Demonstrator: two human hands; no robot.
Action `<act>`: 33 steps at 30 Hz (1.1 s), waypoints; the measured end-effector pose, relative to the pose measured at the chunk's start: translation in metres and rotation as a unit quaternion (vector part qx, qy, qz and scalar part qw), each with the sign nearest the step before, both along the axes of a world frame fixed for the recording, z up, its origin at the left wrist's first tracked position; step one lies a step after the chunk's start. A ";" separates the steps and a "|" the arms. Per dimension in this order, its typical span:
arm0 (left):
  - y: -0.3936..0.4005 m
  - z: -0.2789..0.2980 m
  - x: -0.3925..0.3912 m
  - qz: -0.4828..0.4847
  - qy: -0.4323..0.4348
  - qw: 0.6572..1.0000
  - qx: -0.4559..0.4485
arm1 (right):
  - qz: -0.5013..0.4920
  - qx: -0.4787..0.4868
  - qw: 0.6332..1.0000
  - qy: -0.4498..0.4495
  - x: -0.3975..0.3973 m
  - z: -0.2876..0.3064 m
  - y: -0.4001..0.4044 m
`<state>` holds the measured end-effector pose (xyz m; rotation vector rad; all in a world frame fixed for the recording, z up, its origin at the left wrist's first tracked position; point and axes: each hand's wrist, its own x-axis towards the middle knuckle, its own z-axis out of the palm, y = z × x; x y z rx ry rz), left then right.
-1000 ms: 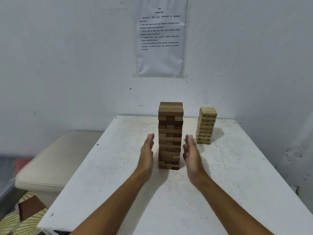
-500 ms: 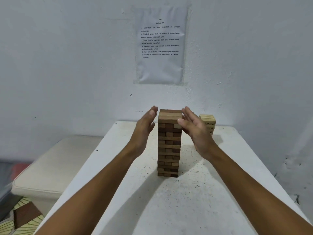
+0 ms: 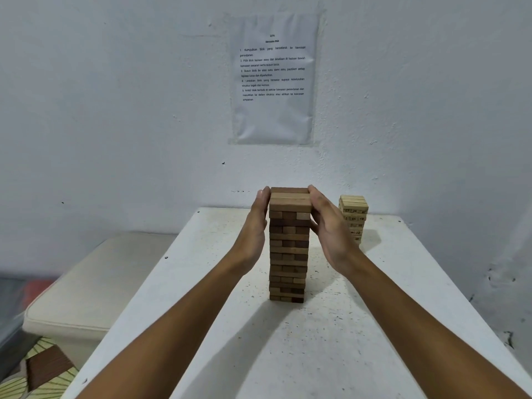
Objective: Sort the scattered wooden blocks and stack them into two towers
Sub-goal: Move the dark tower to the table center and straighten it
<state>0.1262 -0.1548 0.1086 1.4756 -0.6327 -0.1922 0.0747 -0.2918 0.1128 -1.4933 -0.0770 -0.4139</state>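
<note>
A tall tower of brown wooden blocks (image 3: pixel 288 254) stands upright in the middle of the white table (image 3: pixel 331 341). My left hand (image 3: pixel 256 226) presses flat against the left side of the tower's upper layers, fingers straight. My right hand (image 3: pixel 328 226) presses against the right side at the same height, fingertips at the top layer. A shorter tower of pale numbered blocks (image 3: pixel 354 217) stands at the back right of the table, partly hidden behind my right hand.
A white wall with a taped printed sheet (image 3: pixel 273 79) rises directly behind the table. A cream cushioned seat (image 3: pixel 86 289) sits low to the left of the table. A patterned mat (image 3: pixel 37 375) lies on the floor at bottom left.
Both hands rose from beside the tower's base to its top, then closed in until the palms touch the upper layers on either side.
</note>
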 end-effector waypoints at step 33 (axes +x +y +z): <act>0.008 -0.003 0.020 0.044 -0.046 0.997 -0.041 | -0.057 -0.023 0.998 -0.015 0.007 -0.002 -0.015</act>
